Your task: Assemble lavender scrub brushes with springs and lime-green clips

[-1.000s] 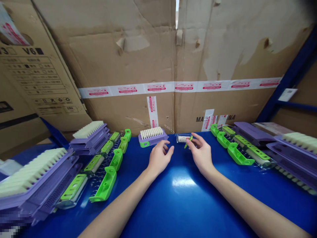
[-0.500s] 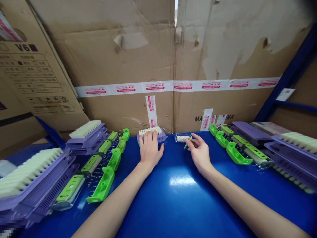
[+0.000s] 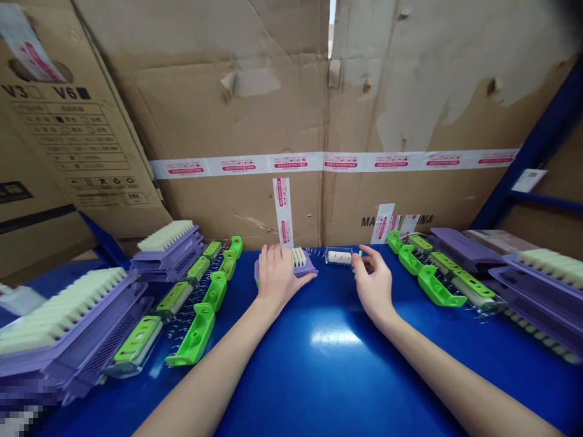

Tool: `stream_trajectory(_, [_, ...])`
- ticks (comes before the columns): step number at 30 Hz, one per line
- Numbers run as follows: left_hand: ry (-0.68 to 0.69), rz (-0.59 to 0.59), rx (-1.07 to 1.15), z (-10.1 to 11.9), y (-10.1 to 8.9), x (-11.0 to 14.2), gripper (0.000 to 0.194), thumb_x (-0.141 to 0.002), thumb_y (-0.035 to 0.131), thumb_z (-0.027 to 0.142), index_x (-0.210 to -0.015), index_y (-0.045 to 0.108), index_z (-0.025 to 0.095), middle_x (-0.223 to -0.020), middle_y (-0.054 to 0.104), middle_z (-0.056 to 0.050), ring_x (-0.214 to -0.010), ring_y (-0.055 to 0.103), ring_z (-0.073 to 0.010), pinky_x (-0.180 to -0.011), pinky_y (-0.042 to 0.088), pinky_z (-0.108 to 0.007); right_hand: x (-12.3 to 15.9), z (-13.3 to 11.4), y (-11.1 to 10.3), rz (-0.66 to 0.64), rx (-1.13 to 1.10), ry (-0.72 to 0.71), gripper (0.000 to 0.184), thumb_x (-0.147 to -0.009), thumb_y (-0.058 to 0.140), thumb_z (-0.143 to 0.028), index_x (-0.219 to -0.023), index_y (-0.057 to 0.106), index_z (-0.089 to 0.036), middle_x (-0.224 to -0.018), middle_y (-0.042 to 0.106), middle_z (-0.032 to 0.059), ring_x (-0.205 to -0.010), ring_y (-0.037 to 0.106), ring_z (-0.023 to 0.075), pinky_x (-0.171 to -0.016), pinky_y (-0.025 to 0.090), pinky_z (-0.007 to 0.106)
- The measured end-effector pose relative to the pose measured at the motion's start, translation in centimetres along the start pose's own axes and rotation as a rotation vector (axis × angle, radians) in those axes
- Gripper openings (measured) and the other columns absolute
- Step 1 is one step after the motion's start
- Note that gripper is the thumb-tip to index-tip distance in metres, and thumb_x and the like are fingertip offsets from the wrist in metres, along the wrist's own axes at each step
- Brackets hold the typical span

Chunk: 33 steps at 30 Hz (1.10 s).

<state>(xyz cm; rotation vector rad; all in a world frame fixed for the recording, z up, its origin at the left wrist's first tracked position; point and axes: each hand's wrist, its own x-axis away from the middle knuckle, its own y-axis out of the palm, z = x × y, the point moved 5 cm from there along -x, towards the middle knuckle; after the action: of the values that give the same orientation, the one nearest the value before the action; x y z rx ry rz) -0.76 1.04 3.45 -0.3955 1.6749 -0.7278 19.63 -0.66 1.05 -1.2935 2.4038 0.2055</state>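
Note:
My left hand (image 3: 277,272) lies over a purple brush piece (image 3: 308,266) with cream bristles. Its fingers cover the left part of the bristles, and the thumb stretches along the near edge. Some green shows under the purple at the left end. My right hand (image 3: 374,282) is closed in a pinch on a small green plastic piece (image 3: 359,254), mostly hidden by the fingers. Just left of those fingertips rests a clear plastic case (image 3: 338,255) with a white block inside. A thin coiled spring (image 3: 316,250) lies between the brush piece and the case.
On the left, stacked purple brush pieces (image 3: 91,321) stand beside clear cases with green tops (image 3: 175,298), springs and green brackets (image 3: 214,291). Similar green brackets (image 3: 430,285) and purple pieces (image 3: 537,285) lie right. Cardboard (image 3: 237,133) walls the blue table's (image 3: 337,382) back.
My left hand has settled further over the brush piece, covering more bristles, its thumb now against the near edge. The green piece has turned in my right fingers and shows less.

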Motion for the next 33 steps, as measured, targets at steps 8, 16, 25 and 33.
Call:
stream_trajectory(8, [0.044,0.029,0.014,-0.6,0.0,0.4,0.065,-0.063,0.058,0.073,-0.09,0.055,0.013,-0.082,0.059,-0.013,-0.078,0.052,-0.0278,-0.073,0.037,-0.041,-0.6,-1.4,-1.3,0.073,0.034,-0.014,0.052,-0.076,0.055,-0.054,-0.102,0.065,-0.011,-0.071,0.062,0.0059,-0.059,0.052,0.0154,-0.055,0.043,0.028])
stream_trajectory(16, [0.08,0.234,0.197,-0.8,-0.8,0.8,0.079,-0.064,0.067,0.063,-0.118,0.044,0.01,-0.103,0.055,-0.016,-0.094,0.05,-0.0291,-0.083,0.037,-0.042,0.1,-1.9,-0.6,-0.034,0.044,-0.169,0.043,-0.08,0.054,-0.047,-0.102,0.067,-0.013,-0.082,0.066,0.0076,-0.065,0.056,0.016,-0.062,0.047,0.03])
stream_trajectory(25, [0.113,0.152,0.134,0.5,-1.4,1.1,0.077,-0.067,0.06,0.067,-0.118,0.054,0.01,-0.095,0.054,-0.015,-0.087,0.049,-0.0284,-0.078,0.037,-0.042,1.7,-3.0,0.1,-0.093,0.088,-0.356,0.032,-0.086,0.051,-0.037,-0.108,0.062,-0.017,-0.085,0.062,0.006,-0.066,0.055,0.0149,-0.06,0.045,0.028])
stream_trajectory(33, [0.169,0.211,0.268,1.5,-2.2,1.2,0.061,-0.069,0.061,0.063,-0.103,0.05,0.013,-0.113,0.055,-0.019,-0.108,0.051,-0.0307,-0.094,0.037,-0.047,1.1,-3.1,-0.4,-0.044,0.105,-0.351,0.032,-0.086,0.05,-0.037,-0.107,0.061,-0.016,-0.078,0.058,0.0036,-0.064,0.052,0.0142,-0.06,0.043,0.028])
